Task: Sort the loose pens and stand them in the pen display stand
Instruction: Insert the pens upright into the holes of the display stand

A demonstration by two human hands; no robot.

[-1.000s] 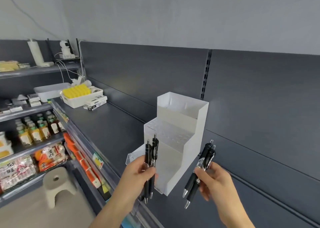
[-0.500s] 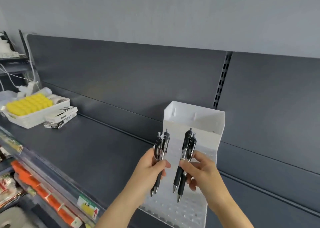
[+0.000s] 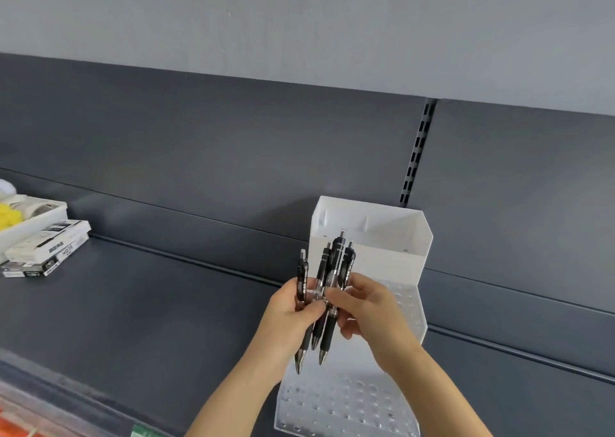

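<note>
- Pens: four black retractable pens with clear mid-barrels (image 3: 336, 258) bunched together, tips down, clicker ends up, held in the air in front of the stand.
- Left hand (image 3: 293, 317) grips the bunch from the left, fingers curled round the barrels, thumb across the front.
- Right hand (image 3: 369, 310) grips the same bunch from the right, thumb and fingers pinching the barrels at mid-height; the two hands touch at the pens.
- White plastic stepped pen display stand with rows of round holes (image 3: 382, 257) sits on the dark grey metal shelf (image 3: 149, 303), back close to the shelf's rear panel, directly behind and below the hands.
- Pen tips hang above the stand's lower holed step, not in any hole.
- White rectangular tray (image 3: 36, 223) with yellow items (image 3: 6, 215) at far left of the shelf, well apart from the stand.
- Flat white and black pen boxes (image 3: 50, 243) stacked just beside the tray.
- Slotted metal upright (image 3: 416, 157) runs up the rear panel behind the stand.
</note>
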